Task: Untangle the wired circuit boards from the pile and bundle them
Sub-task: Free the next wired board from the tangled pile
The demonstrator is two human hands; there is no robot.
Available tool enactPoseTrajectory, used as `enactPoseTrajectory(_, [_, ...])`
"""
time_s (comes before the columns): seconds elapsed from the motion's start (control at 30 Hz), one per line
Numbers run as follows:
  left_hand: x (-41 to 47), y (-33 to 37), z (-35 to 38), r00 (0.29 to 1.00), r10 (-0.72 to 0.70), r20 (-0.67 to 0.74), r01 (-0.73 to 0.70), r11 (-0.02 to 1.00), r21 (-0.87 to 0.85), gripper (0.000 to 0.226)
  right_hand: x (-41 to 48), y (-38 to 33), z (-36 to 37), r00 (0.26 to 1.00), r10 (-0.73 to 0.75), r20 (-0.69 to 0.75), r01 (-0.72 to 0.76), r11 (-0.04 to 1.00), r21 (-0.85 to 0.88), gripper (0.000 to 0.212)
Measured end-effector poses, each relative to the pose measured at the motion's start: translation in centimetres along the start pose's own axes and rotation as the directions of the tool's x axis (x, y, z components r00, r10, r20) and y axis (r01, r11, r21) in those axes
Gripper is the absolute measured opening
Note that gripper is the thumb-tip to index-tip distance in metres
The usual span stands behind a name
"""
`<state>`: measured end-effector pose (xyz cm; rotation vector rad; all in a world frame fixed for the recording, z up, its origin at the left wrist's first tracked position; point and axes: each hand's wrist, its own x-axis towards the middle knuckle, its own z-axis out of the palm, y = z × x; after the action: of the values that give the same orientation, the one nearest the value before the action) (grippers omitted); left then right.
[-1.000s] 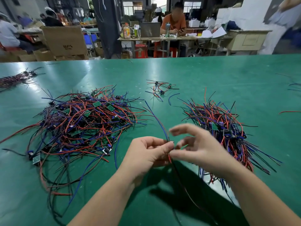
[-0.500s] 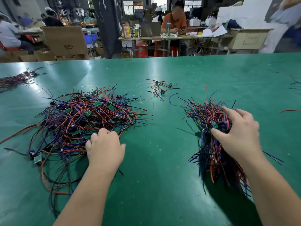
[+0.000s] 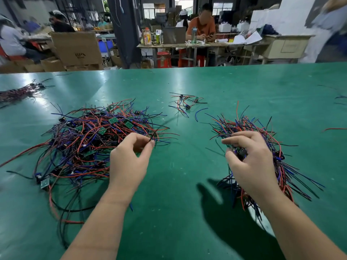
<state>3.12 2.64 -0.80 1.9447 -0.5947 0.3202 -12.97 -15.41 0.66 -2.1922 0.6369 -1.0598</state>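
Green table [image 3: 187,184], workshop behind. The pile [image 3: 90,143] of wired circuit boards lies at 10 o'clock. My left hand [image 3: 129,162] pinches a black wire [image 3: 153,136] at its 3 o'clock edge. At 2 o'clock my right hand [image 3: 251,164] grasps the bundle [image 3: 281,166].

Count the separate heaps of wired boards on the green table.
4: the big tangle by the left hand, the bundle in the right hand, a small cluster far centre, one heap far left. More may lie past the right edge.
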Motion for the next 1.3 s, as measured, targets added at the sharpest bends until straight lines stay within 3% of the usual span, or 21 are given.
enactPoseTrajectory(0.1, [-1.1,2.7,0.6,0.989,-0.070,0.133,0.126,0.869,-0.479,0.012,-0.2,-1.0,0.2,0.940,0.136,0.313,-0.229,0.932,0.283,0.031])
enactPoseTrajectory(0.17, [-2.0,3.9,1.2,0.971,-0.069,0.229,0.200,0.757,-0.622,0.013,-0.7,-1.6,0.6,0.852,0.132,0.506,-0.376,0.828,0.417,0.029])
enactPoseTrajectory(0.27, [-2.9,4.8,1.8,0.944,-0.091,0.318,0.300,0.643,-0.705,0.010,-1.1,-2.0,1.1,0.785,0.108,0.610,-0.528,0.631,0.568,0.027])
enactPoseTrajectory(0.4, [-3.4,5.1,2.2,0.905,-0.143,0.401,0.408,0.561,-0.720,0.012,-1.0,-2.1,1.2,0.739,0.110,0.664,-0.631,0.460,0.625,0.018])
enactPoseTrajectory(0.53, [-3.5,5.3,2.2,0.901,-0.118,0.418,0.413,0.533,-0.739,0.019,-0.9,-2.1,1.3,0.718,0.137,0.683,-0.663,0.433,0.610,0.032])
enactPoseTrajectory(0.63, [-3.6,5.2,2.2,0.922,-0.080,0.378,0.344,0.616,-0.709,0.018,-0.9,-2.1,1.3,0.729,0.151,0.668,-0.658,0.425,0.622,0.032])
enactPoseTrajectory(0.8, [-4.0,5.1,2.5,0.938,-0.004,0.347,0.234,0.746,-0.624,0.009,-1.6,-2.3,1.7,0.779,0.131,0.613,-0.554,0.603,0.574,0.025])
enactPoseTrajectory(0.93, [-4.1,4.7,2.7,0.984,0.005,0.180,0.096,0.829,-0.551,0.027,-1.2,-2.2,2.0,0.752,0.269,0.601,-0.648,0.464,0.604,0.018])
enactPoseTrajectory(1.0, [-3.9,4.6,2.5,0.983,-0.021,0.181,0.114,0.850,-0.515,0.038,-0.8,-1.9,1.7,0.731,0.325,0.601,-0.682,0.390,0.619,0.015])
enactPoseTrajectory(1.07, [-3.9,4.8,2.3,0.940,-0.086,0.330,0.245,0.842,-0.480,0.043,-0.6,-1.8,1.6,0.718,0.351,0.601,-0.696,0.344,0.630,0.015])
enactPoseTrajectory(1.17, [-4.2,5.3,2.5,0.773,-0.133,0.621,0.483,0.757,-0.439,0.034,-0.6,-1.7,1.7,0.706,0.349,0.616,-0.707,0.314,0.633,0.016])
enactPoseTrajectory(1.23, [-4.4,5.5,2.5,0.715,-0.137,0.685,0.562,0.695,-0.448,0.032,-0.7,-1.6,1.9,0.703,0.326,0.632,-0.711,0.299,0.636,0.019])
enactPoseTrajectory(1.3, [-4.5,5.6,2.6,0.715,-0.152,0.683,0.585,0.664,-0.465,0.029,-0.7,-1.5,2.1,0.713,0.307,0.630,-0.701,0.297,0.648,0.020])
